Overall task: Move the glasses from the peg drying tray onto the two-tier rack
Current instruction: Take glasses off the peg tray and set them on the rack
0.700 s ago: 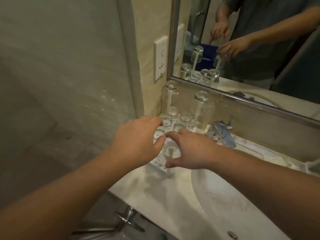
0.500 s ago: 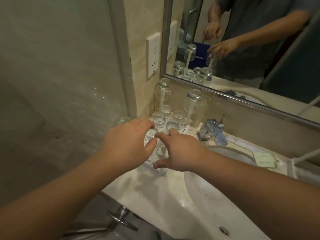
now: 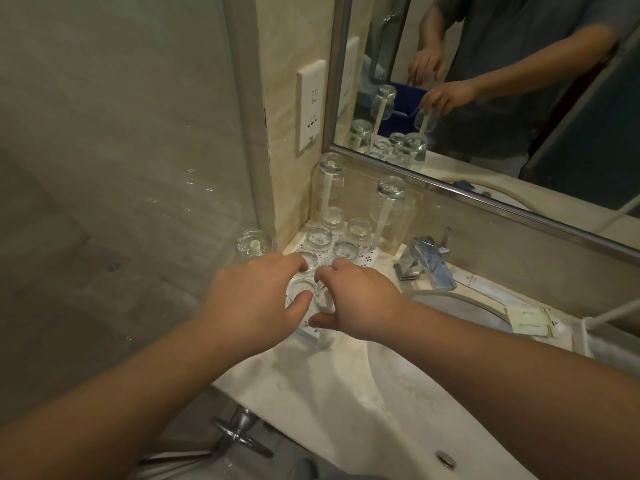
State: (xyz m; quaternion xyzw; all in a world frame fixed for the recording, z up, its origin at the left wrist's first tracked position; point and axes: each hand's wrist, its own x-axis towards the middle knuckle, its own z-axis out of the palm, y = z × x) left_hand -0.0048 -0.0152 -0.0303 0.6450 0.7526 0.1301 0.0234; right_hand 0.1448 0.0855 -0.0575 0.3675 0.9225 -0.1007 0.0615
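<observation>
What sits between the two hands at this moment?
In the head view, an upside-down glass on the near end of the peg tray lies between the left hand and right hand, both reaching around it.

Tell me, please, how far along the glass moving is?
Done: nothing visible; no two-tier rack shows in this view. In hand: the left hand and right hand close around the nearest glass on the peg tray. Left: every glass, including two tall glasses at the back.

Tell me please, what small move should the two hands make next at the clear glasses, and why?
Probably close the left hand and right hand on the clear upturned front glass and lift it straight up. Both hands flank it without a clear grip, and it stands on the white peg drying tray among other glasses.
</observation>
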